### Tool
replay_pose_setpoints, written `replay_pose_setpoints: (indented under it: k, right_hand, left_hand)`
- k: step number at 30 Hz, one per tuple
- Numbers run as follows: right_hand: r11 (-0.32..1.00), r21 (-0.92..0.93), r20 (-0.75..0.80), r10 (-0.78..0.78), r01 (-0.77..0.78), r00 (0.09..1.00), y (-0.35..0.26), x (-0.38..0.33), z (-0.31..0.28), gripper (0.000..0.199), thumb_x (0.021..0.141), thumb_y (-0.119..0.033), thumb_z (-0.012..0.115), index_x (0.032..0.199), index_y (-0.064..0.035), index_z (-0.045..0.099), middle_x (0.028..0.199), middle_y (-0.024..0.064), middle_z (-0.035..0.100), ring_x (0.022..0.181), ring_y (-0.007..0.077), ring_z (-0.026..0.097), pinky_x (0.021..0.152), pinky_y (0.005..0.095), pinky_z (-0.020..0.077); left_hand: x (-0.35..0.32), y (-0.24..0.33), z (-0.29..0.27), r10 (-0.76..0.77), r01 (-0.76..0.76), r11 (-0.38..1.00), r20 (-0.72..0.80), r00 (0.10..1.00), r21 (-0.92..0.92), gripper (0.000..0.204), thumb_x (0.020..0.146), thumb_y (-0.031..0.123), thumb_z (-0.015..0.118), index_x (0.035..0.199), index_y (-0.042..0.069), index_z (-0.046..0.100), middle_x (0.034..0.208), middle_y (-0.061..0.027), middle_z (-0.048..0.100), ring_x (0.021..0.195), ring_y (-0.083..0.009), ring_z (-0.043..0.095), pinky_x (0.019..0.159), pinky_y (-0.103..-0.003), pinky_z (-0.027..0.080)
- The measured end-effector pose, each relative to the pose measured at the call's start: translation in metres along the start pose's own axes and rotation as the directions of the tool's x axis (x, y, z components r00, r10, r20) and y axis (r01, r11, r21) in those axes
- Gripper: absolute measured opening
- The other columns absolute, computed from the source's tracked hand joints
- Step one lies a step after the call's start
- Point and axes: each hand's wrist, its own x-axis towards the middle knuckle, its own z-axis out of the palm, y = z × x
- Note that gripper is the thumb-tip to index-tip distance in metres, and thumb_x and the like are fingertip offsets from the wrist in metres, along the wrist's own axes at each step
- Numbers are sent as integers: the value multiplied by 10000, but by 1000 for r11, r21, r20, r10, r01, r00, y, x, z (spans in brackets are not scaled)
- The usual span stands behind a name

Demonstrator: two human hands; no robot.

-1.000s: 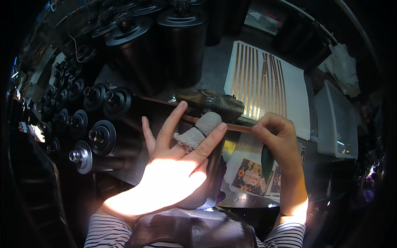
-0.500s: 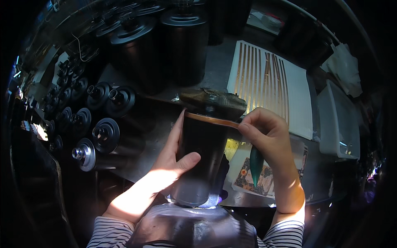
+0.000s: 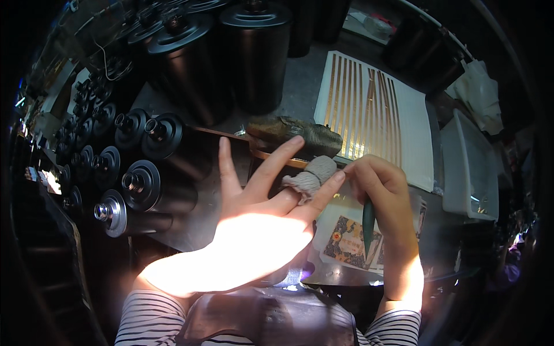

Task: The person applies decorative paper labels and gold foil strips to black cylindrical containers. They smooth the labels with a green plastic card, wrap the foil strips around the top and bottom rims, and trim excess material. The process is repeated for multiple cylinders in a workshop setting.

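Since half a second ago the left hand (image 3: 254, 230) has turned its back toward the camera and spread its fingers wide, so it now covers the black cylinder it was gripping, which shows only as a lit rim below the palm. Tall black cylinders (image 3: 231, 57) stand along the far edge of the bench (image 3: 300, 92), and rows of smaller black rollers (image 3: 138, 184) lie toward its left edge. A white sheet with gold strips (image 3: 375, 109) rests near the far right corner, with a white rectangular tray (image 3: 470, 167) beside it at the right edge. A dark, worn block (image 3: 297, 134) lies just beyond the fingertips. Near the front edge, under the right hand (image 3: 384, 190), sits a pale rectangular label with a dark ornate panel (image 3: 349, 242). The left ring finger wears a grey cloth wrapping (image 3: 311, 176). The right hand is closed, pinching a thin copper-coloured strip (image 3: 277, 158) and holding a dark green pointed tool (image 3: 368, 222).
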Motion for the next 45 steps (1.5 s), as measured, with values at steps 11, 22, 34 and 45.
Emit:
replay_pose_setpoints:
  k: [11, 22, 34, 45]
  right_hand:
    - [994, 82, -11, -76, 76, 997, -3, 10, 33, 119, 818, -127, 672, 784, -33, 608, 669, -44, 555, 599, 11, 471, 548, 159, 368]
    - [996, 62, -35, -65, 68, 997, 3, 8, 28, 123, 818, -129, 675, 833, -16, 630, 686, -39, 570, 618, 13, 482, 558, 156, 364]
    - [967, -241, 1, -89, 87, 996, 41, -33, 44, 368, 865, -89, 523, 1213, 32, 509, 764, 111, 595, 688, 184, 578, 659, 289, 456]
    - [665, -618, 77, -481, 420, 873, 14, -51, 56, 471, 750, -32, 632, 1204, 34, 523, 680, 105, 559, 599, 259, 514, 549, 349, 439]
  left_hand:
    - [-39, -34, 32, -441, 358, 395, 167, 882, -846, 909, 754, 184, 707, 1453, 152, 127, 1386, -224, 272, 1278, -352, 329, 1043, -433, 303]
    - [-18, -15, 6, -77, 76, 997, -42, 996, -9, 560, 793, 170, 622, 1317, 290, 467, 1086, -68, 634, 1294, -292, 341, 954, -740, 87]
    - [-36, -19, 14, -295, 306, 762, 115, 949, -570, 968, 775, 398, 677, 1448, 62, 67, 1414, -272, 237, 1354, -387, 160, 1098, -419, 148]
    - [-12, -24, 2, -2, 0, 928, -3, 1000, -374, 482, 811, 70, 575, 1239, 291, 544, 1169, -100, 586, 1305, -317, 304, 1052, -616, -21]
